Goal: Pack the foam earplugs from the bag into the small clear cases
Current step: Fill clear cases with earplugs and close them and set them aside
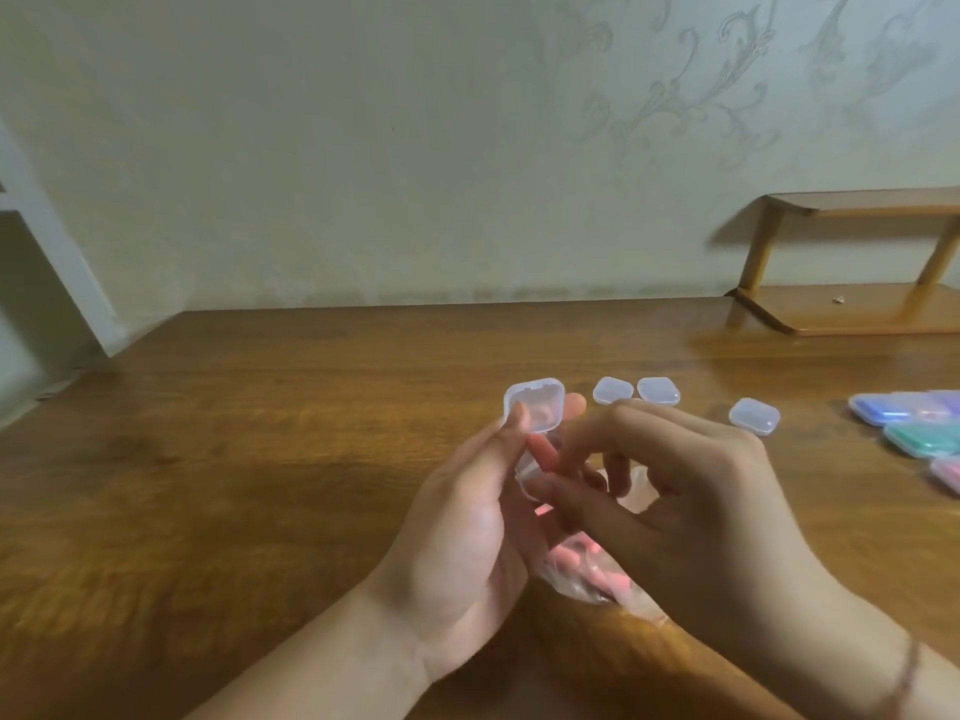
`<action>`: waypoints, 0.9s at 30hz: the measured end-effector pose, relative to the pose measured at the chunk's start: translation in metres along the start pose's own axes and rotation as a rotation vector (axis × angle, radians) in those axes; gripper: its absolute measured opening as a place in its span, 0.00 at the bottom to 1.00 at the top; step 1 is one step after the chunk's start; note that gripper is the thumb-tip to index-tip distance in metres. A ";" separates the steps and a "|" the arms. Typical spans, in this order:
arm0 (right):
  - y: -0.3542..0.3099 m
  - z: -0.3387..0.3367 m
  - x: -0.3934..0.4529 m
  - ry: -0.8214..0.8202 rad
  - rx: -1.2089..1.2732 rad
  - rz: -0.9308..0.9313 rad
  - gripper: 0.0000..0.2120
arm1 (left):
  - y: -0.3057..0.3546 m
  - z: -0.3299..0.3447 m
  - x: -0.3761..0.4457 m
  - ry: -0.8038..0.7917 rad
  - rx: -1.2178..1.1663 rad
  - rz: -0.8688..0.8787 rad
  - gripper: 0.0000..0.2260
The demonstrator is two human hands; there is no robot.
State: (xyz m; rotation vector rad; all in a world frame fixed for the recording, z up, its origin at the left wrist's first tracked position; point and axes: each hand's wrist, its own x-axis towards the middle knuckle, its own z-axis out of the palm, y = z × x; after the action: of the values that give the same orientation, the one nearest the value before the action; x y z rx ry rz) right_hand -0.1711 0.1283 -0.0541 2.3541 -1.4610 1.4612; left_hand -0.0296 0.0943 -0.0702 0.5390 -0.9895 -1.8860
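Observation:
My left hand [467,517] holds a small clear case [535,407], its lid flipped up, between thumb and fingers. My right hand [691,501] reaches in with curled fingers at the case's lower half; whether it pinches an earplug is hidden. Under both hands lies a clear plastic bag [582,569] with pink foam earplugs inside. Three more small clear cases lie closed on the wooden table [260,459]: two side by side [613,391] [658,391] and one further right [754,417].
Several coloured cases, blue, purple, green and pink [914,423], lie at the right edge. A low wooden shelf [857,309] stands at the back right against the wall.

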 end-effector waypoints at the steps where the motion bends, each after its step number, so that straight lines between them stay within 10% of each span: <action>1: 0.001 0.002 0.000 0.013 -0.026 -0.008 0.07 | 0.000 0.001 0.000 -0.001 -0.026 -0.006 0.20; 20: 0.014 -0.047 0.011 0.004 -0.021 0.038 0.02 | 0.009 0.003 0.001 0.189 -0.294 -0.120 0.20; 27: 0.052 -0.053 0.003 -0.772 -0.346 0.168 0.05 | 0.014 0.005 0.003 0.283 -0.343 -0.087 0.17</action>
State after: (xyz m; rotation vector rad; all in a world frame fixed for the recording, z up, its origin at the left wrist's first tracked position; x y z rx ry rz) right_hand -0.2438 0.1203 -0.0444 2.7153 -1.8740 0.2148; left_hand -0.0266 0.0902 -0.0560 0.6276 -0.4530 -1.9368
